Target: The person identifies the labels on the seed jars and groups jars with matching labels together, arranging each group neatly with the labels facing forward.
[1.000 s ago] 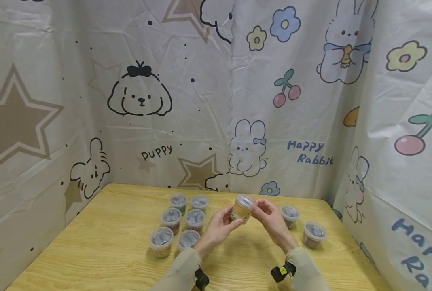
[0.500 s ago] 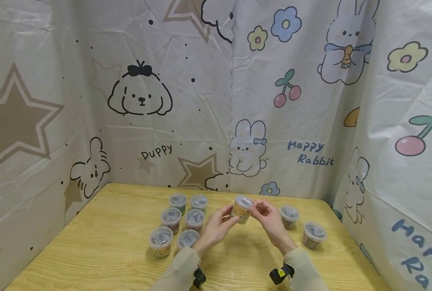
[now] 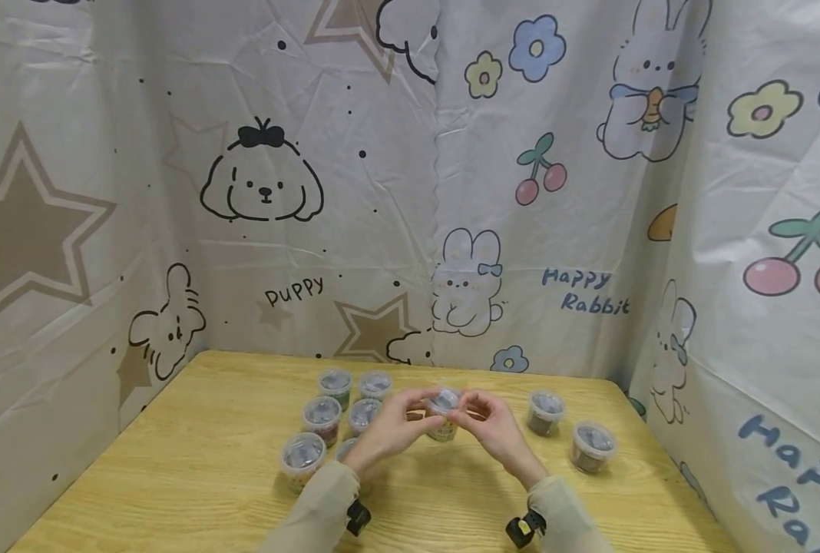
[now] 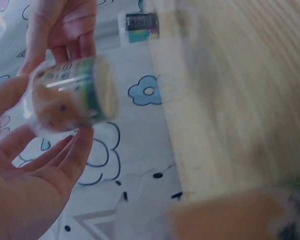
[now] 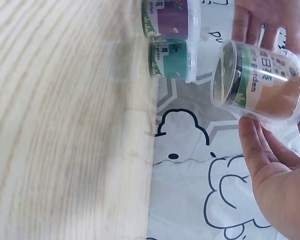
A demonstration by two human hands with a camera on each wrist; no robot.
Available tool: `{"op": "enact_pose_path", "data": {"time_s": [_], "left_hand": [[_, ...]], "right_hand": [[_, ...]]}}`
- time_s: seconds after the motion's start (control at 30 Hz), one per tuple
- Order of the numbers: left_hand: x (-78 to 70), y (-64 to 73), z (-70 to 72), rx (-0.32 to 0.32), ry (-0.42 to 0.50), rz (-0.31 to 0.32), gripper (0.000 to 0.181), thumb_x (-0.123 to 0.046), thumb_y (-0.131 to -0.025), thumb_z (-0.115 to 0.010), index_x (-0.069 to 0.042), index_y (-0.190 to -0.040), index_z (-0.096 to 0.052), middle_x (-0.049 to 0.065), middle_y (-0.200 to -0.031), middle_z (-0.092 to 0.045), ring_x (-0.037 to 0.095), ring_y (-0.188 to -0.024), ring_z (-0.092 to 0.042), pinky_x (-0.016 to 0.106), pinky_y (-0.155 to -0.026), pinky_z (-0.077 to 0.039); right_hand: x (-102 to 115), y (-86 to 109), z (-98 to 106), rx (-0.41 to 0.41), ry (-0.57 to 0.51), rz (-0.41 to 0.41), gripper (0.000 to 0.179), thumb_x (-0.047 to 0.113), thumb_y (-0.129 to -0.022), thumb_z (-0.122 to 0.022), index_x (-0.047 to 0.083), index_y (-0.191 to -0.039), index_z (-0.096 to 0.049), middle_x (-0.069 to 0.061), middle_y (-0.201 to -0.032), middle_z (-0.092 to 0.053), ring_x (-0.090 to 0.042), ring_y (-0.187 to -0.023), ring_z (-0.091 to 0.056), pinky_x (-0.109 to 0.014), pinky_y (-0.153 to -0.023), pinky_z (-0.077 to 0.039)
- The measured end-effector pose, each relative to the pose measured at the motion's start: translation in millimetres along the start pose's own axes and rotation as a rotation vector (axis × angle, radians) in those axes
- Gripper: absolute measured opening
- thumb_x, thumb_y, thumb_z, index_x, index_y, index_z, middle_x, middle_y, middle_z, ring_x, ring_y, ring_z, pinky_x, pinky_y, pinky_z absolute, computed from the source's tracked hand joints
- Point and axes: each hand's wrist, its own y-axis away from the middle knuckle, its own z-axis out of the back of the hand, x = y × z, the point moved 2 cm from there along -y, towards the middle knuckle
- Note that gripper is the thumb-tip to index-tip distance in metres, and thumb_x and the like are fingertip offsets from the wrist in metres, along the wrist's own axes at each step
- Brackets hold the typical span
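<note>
A clear plastic cup (image 3: pixel 442 430) with a translucent lid (image 3: pixel 446 399) and an orange printed label is held just above the table between both hands. My left hand (image 3: pixel 392 422) grips it from the left, thumb and fingers at the lid's rim. On the opposite side my right hand (image 3: pixel 494 430) pinches the rim near the lid. The right wrist view shows the cup (image 5: pixel 265 82) close up, with dark contents near its base and the label's "garden" print. In the left wrist view the cup (image 4: pixel 72 95) is slightly blurred.
Several similar lidded cups stand in two columns on the left, among them a front one (image 3: pixel 302 459) and a middle one (image 3: pixel 322 418). Two more, a rear cup (image 3: pixel 545 413) and a front cup (image 3: pixel 593 448), stand at right. Printed curtains (image 3: pixel 382 253) surround the wooden table (image 3: pixel 196 445).
The cup has come down and a little to the left, going from tilted to nearly upright. Both hands have moved with it, and the right hand now sits closer to the left.
</note>
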Motion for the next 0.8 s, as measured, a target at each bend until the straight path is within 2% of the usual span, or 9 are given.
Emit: {"op": "enact_pose_path", "data": {"time_s": [0.17, 0.27, 0.37, 0.53, 0.6, 0.7, 0.8], "left_hand": [[-3.3, 1.4, 14.4, 0.07, -0.033, 0.029, 0.036, -0.021, -0.089, -0.074, -0.006, -0.121, -0.066, 0.012, -0.12, -0.066, 0.03, -0.109, -0.066, 0.038, -0.092, -0.057], [-3.3, 2.7, 21.6, 0.104, -0.035, 0.043, 0.025, -0.018, -0.085, -0.078, -0.007, -0.105, -0.067, 0.01, -0.112, -0.068, 0.027, -0.106, -0.067, 0.034, -0.088, -0.058], [-1.2, 4.5, 27.7, 0.143, -0.067, 0.046, 0.022, -0.016, -0.082, -0.08, -0.008, -0.093, -0.064, 0.005, -0.105, -0.068, 0.022, -0.101, -0.069, 0.032, -0.085, -0.059], [4.3, 8.8, 36.7, 0.217, -0.204, 0.03, 0.023, -0.021, -0.076, -0.085, -0.014, -0.083, -0.064, -0.004, -0.096, -0.067, 0.012, -0.092, -0.068, 0.029, -0.083, -0.058], [6.2, 11.0, 38.9, 0.25, -0.282, 0.016, 0.025, -0.025, -0.074, -0.087, -0.016, -0.079, -0.064, -0.007, -0.09, -0.065, 0.006, -0.084, -0.065, 0.025, -0.078, -0.057], [7.4, 14.3, 40.3, 0.302, -0.367, -0.012, 0.026, -0.028, -0.072, -0.088, -0.017, -0.076, -0.064, -0.008, -0.082, -0.064, 0.003, -0.075, -0.058, 0.021, -0.07, -0.051], [7.7, 16.6, 39.6, 0.352, -0.401, -0.031, 0.025, -0.026, -0.072, -0.088, -0.018, -0.073, -0.065, -0.008, -0.079, -0.065, 0.004, -0.074, -0.055, 0.021, -0.072, -0.049]], "right_hand": [[0.0, 2.1, -6.7, 0.028, 0.006, 0.006, 0.022, 0.016, -0.082, -0.08, 0.005, -0.087, -0.062, -0.014, -0.122, -0.065, -0.025, -0.111, -0.065, -0.031, -0.09, -0.057], [-1.8, 2.9, -9.8, 0.08, 0.023, 0.034, 0.023, 0.017, -0.082, -0.08, 0.003, -0.089, -0.063, -0.016, -0.12, -0.065, -0.028, -0.111, -0.065, -0.03, -0.089, -0.057], [-3.9, 4.1, -11.7, 0.152, 0.034, 0.053, 0.023, 0.017, -0.083, -0.079, 0.003, -0.092, -0.063, -0.018, -0.119, -0.065, -0.032, -0.113, -0.064, -0.031, -0.09, -0.057], [-5.7, 8.5, -16.7, 0.289, 0.013, 0.033, 0.023, 0.015, -0.083, -0.079, 0.003, -0.094, -0.063, -0.02, -0.127, -0.061, -0.033, -0.115, -0.064, -0.031, -0.09, -0.057], [-5.6, 10.6, -20.0, 0.335, 0.01, 0.032, 0.024, 0.015, -0.082, -0.08, 0.002, -0.093, -0.063, -0.022, -0.129, -0.059, -0.032, -0.113, -0.064, -0.03, -0.09, -0.058], [-5.2, 14.0, -25.5, 0.376, 0.028, 0.047, 0.025, 0.013, -0.08, -0.082, 0.001, -0.089, -0.062, -0.023, -0.128, -0.059, -0.027, -0.11, -0.064, -0.031, -0.09, -0.058], [-6.9, 16.2, -30.9, 0.397, 0.071, 0.057, 0.025, 0.013, -0.077, -0.084, 0.004, -0.085, -0.063, -0.019, -0.125, -0.061, -0.024, -0.112, -0.062, -0.031, -0.089, -0.058]]}}
